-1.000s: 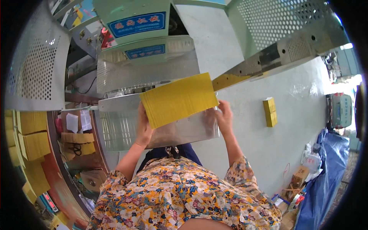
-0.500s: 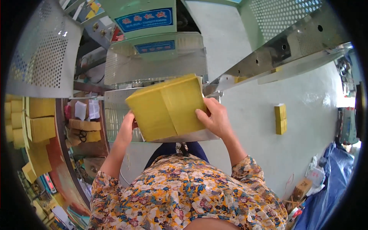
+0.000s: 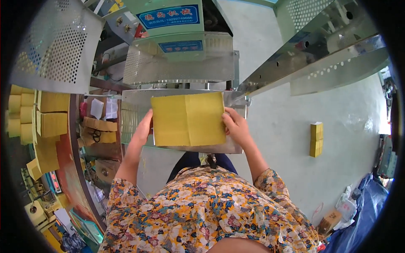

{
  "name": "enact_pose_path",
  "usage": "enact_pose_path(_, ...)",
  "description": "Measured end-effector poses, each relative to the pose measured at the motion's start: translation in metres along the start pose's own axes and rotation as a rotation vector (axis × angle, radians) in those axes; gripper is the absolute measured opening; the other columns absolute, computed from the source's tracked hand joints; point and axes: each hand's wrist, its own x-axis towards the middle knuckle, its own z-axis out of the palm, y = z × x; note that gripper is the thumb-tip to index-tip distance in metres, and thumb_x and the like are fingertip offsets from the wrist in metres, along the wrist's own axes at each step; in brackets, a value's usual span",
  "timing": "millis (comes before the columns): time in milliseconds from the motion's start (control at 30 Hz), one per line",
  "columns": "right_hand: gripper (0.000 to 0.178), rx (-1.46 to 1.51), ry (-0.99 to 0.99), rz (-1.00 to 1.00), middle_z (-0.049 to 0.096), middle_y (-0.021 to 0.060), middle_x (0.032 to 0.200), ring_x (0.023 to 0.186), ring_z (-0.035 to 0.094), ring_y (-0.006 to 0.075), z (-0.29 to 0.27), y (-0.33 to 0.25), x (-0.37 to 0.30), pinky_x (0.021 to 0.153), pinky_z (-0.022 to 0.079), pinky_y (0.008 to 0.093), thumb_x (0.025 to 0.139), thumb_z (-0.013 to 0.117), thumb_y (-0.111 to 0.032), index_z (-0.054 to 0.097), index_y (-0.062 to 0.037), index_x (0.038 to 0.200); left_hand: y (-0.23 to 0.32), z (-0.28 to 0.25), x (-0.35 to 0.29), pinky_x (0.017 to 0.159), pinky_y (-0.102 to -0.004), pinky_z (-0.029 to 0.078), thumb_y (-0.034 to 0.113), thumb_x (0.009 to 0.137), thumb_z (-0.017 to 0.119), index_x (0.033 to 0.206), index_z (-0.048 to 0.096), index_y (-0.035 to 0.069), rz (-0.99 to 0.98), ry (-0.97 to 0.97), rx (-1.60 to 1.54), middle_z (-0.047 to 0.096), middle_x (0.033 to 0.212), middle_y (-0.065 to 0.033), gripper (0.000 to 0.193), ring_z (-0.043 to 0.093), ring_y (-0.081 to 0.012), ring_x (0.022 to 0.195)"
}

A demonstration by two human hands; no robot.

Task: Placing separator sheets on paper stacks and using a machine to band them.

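Between my two hands is a thick stack of yellow paper [image 3: 173, 120], with a crease running down its middle. My left hand [image 3: 144, 126] presses against its left edge, fingers partly hidden behind it. At the right edge my right hand [image 3: 236, 126] grips with the thumb near the top face and the other fingers curled at the side. Under the stack lies the metal table [image 3: 137, 99] of a machine; whether the stack rests on it or is just above, I cannot tell. A clear guard [image 3: 177, 63] stands directly beyond.
Perforated metal panels [image 3: 52, 55] flank the machine at left, and a steel rail [image 3: 312, 46] slants out at right. A small yellow bundle [image 3: 316, 140] sits on the floor. More yellow paper stacks [image 3: 54, 122] and black-handled scissors [image 3: 96, 135] lie on the left; a blue sheet [image 3: 358, 223] lies lower right.
The stack has gone from tilted to nearly level and square with the machine table, lowered a little on its far side. Both hands stay on its sides, and the view has shifted slightly.
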Motion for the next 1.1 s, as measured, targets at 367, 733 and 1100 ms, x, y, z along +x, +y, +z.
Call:
enact_pose_path(367,0.033,0.352,0.149,-0.118,0.059,0.0053,0.118,0.107,0.054,0.0151,0.033,0.034,-0.004,0.094,0.042,0.0287,0.1,0.048,-0.021,0.058,-0.0062,0.128,-0.052,0.021,0.025,0.102,-0.0328,0.038,0.039,0.104,0.034,0.139,0.043,0.006,0.474,-0.062,-0.446,0.049,0.135,-0.0087,0.049,0.047,-0.0184,0.122)
enact_pose_path(733,0.054,0.726,0.095,-0.141,0.042,0.0107,0.146,0.132,0.043,0.0221,0.049,-0.013,0.023,0.108,0.036,0.034,0.098,0.046,-0.026,0.035,-0.0038,0.146,0.02,0.046,0.04,0.102,-0.0358,0.041,0.047,0.102,0.037,0.14,0.043,0.006,0.37,-0.291,-0.686,0.053,0.133,-0.0071,0.055,0.05,-0.0209,0.122)
enact_pose_path(1100,0.056,0.675,0.079,-0.163,0.045,0.0106,0.141,0.131,0.042,0.0228,0.05,-0.024,0.078,0.109,0.033,0.0344,0.094,0.047,-0.021,0.033,-0.004,0.146,0.056,0.029,0.106,0.107,-0.0329,0.034,0.043,0.098,0.049,0.145,0.038,0.004,0.353,-0.32,-0.503,0.046,0.143,-0.008,0.061,0.044,-0.0199,0.13)
